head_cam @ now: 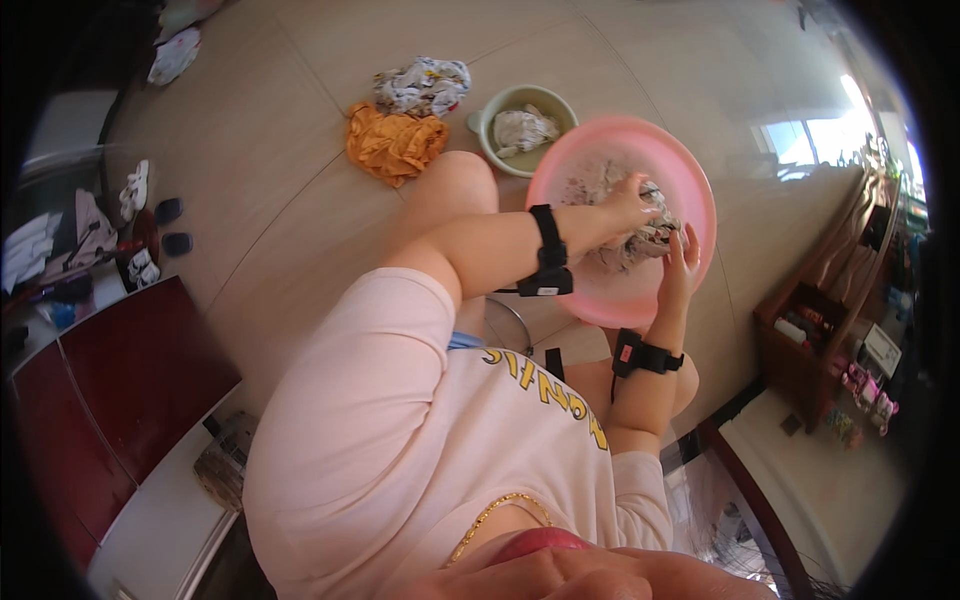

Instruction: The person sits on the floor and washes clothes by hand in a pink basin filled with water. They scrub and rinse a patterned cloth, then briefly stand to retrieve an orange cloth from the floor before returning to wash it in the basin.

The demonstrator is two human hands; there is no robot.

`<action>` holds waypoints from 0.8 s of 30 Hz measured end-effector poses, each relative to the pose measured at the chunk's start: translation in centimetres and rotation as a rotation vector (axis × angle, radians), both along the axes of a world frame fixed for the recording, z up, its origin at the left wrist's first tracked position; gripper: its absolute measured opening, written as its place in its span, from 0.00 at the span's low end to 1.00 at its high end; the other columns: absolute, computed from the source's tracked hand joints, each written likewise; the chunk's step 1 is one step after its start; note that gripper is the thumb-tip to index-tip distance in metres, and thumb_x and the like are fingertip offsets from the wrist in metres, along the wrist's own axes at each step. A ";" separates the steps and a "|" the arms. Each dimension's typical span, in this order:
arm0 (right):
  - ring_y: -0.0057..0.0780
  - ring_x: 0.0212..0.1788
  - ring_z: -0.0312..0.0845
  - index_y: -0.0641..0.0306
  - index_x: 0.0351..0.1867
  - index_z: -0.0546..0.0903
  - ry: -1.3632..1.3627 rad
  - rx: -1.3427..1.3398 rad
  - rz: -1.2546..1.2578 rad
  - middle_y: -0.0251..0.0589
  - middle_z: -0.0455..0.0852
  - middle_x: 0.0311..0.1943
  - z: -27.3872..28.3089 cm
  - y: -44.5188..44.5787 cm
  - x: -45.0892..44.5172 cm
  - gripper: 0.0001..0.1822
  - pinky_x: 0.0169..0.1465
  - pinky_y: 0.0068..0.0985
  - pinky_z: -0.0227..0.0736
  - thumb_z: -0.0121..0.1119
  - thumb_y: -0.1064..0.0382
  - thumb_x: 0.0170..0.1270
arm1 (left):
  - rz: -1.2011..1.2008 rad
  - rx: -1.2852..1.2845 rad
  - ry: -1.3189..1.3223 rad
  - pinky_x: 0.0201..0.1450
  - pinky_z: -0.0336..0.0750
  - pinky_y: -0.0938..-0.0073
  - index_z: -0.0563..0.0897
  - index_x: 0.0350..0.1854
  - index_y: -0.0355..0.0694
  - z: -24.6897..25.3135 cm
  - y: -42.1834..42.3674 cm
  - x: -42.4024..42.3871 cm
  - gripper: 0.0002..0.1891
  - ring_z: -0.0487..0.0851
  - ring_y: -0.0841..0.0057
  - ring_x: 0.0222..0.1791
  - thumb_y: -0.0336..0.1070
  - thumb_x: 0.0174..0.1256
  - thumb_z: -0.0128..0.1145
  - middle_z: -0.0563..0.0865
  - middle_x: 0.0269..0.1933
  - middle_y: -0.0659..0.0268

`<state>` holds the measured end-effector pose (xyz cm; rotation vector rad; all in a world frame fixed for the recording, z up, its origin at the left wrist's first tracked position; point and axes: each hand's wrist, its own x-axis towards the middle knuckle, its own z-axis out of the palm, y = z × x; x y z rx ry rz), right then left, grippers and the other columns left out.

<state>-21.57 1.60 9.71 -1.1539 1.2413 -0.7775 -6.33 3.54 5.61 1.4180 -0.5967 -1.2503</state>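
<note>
A pink plastic basin (697, 180) stands before me with cloudy water in it. In it sits a bunched, wet patterned cloth (637, 244). My left hand (628, 202) reaches across from the left and grips the upper part of the cloth, its fingers curled over it. At the cloth's right end is my right hand (681, 259), thumb and fingers closed about the fabric. Part of the cloth is hidden behind the left hand and wrist. Both forearms wear black straps with small boxes.
Behind the basin's left rim is a pale green tub (491, 112) holding a white cloth (525, 131). An orange cloth (394, 142) and a white patterned cloth (424, 84) lie on the tiled floor (285, 150). A wooden cabinet (795, 352) stands right; slippers (178, 244) lie left.
</note>
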 end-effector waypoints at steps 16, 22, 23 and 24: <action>0.33 0.57 0.72 0.66 0.59 0.69 0.058 -0.248 -0.056 0.43 0.74 0.56 14.3 4.3 -3.6 0.22 0.57 0.30 0.67 0.54 0.61 0.66 | -0.652 -0.371 -0.364 0.53 0.71 0.59 0.76 0.53 0.41 4.1 6.8 4.9 0.24 0.79 0.59 0.45 0.40 0.52 0.55 0.81 0.46 0.48; 0.37 0.58 0.72 0.68 0.60 0.68 0.056 -0.421 -0.311 0.45 0.75 0.55 20.9 5.2 -11.7 0.22 0.58 0.33 0.68 0.54 0.63 0.67 | -0.993 -0.494 -0.366 0.46 0.76 0.68 0.75 0.49 0.34 1.5 7.4 6.6 0.15 0.80 0.68 0.40 0.36 0.63 0.52 0.81 0.39 0.60; 0.39 0.57 0.72 0.68 0.59 0.68 0.038 -0.453 -0.361 0.47 0.75 0.55 21.6 5.5 -14.0 0.22 0.58 0.33 0.69 0.54 0.64 0.66 | -0.757 -0.421 -0.010 0.50 0.74 0.69 0.75 0.50 0.33 1.3 8.5 7.0 0.16 0.80 0.66 0.42 0.36 0.63 0.54 0.80 0.41 0.59; 0.37 0.54 0.74 0.68 0.57 0.69 0.001 -0.479 -0.415 0.46 0.77 0.52 22.1 5.7 -16.9 0.21 0.55 0.32 0.72 0.56 0.65 0.64 | -0.504 -0.411 0.273 0.54 0.73 0.69 0.75 0.51 0.32 1.2 9.6 7.7 0.17 0.80 0.65 0.43 0.35 0.62 0.55 0.80 0.43 0.58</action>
